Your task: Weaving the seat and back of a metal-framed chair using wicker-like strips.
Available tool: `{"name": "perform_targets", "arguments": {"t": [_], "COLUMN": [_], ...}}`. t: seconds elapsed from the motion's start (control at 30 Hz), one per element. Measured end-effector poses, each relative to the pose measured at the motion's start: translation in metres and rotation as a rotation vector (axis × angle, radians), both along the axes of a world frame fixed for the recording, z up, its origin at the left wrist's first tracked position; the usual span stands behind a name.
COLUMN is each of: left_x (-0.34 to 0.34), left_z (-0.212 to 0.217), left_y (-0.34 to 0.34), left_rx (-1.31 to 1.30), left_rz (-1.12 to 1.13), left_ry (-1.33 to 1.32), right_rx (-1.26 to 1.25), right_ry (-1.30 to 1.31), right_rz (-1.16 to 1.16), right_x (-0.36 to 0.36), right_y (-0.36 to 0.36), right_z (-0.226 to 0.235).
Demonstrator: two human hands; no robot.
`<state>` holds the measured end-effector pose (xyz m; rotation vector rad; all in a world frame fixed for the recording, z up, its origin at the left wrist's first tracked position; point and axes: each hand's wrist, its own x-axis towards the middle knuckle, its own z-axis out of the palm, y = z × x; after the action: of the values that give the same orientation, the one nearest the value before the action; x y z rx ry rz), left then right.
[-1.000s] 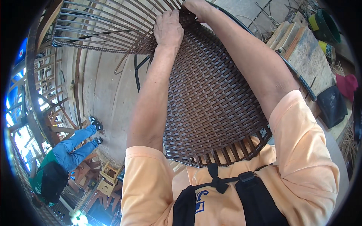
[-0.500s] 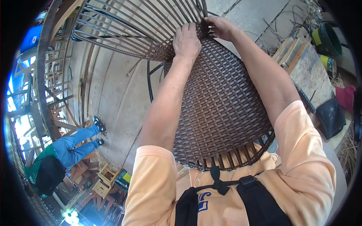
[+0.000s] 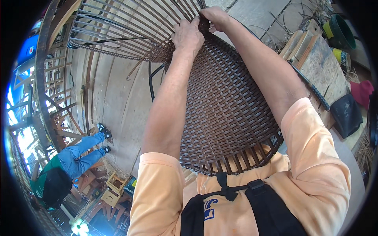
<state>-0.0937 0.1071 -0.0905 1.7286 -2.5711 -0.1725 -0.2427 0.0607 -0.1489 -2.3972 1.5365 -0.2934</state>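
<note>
A brown wicker chair point(image 3: 228, 106) lies against my front, its tightly woven panel nearest me and long, spread strands point(image 3: 122, 27) fanning out beyond. Both hands work at the narrow place where panel and strands meet. My left hand point(image 3: 188, 37) has its fingers bent over the weave, gripping it there. Just to its right, my right hand point(image 3: 217, 19) is closed at the chair's edge, thumb and fingers pinching the wicker; its fingertips are partly hidden. One loose strand end point(image 3: 136, 70) sticks out to the left of the weave.
At the right stand wooden boards point(image 3: 315, 59), a dark green bucket point(image 3: 341, 31), a black cloth-like item point(image 3: 346, 116) and a dark red one point(image 3: 361, 93). On the left, a person point(image 3: 78, 151) in blue jeans is near wooden frames and a small wooden stool point(image 3: 114, 190).
Both hands and the chair have shifted slightly left and upward in the picture. The left fingers are spread a little more, and the right hand has turned at the edge.
</note>
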Motion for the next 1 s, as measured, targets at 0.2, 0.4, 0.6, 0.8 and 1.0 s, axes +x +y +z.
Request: {"name": "perform_targets", "arguments": {"t": [0.2,0.4,0.6,0.8,1.0], "left_x": [-0.008,-0.003,-0.006,0.053,0.165], "left_z": [-0.003,-0.001,-0.021,-0.018,0.001], "left_y": [-0.006,0.0,0.013,0.044,0.047], "left_rx": [0.1,-0.011,-0.158,-0.396,-0.623], "left_rz": [0.033,0.043,0.015,-0.187,0.263], "left_ry": [0.009,0.031,-0.049,0.077,0.103], "right_rx": [-0.387,-0.324,0.076,-0.248,-0.27], "right_ry": [0.04,0.116,-0.222,-0.456,-0.163], "right_rz": [-0.067,0.012,-0.322,-0.225,0.272], "right_x": [-0.003,0.002,-0.012,0.06,0.141], "right_y": [-0.003,0.005,0.012,0.041,0.034], "right_z": [-0.033,-0.007,0.0,0.037,0.042]}}
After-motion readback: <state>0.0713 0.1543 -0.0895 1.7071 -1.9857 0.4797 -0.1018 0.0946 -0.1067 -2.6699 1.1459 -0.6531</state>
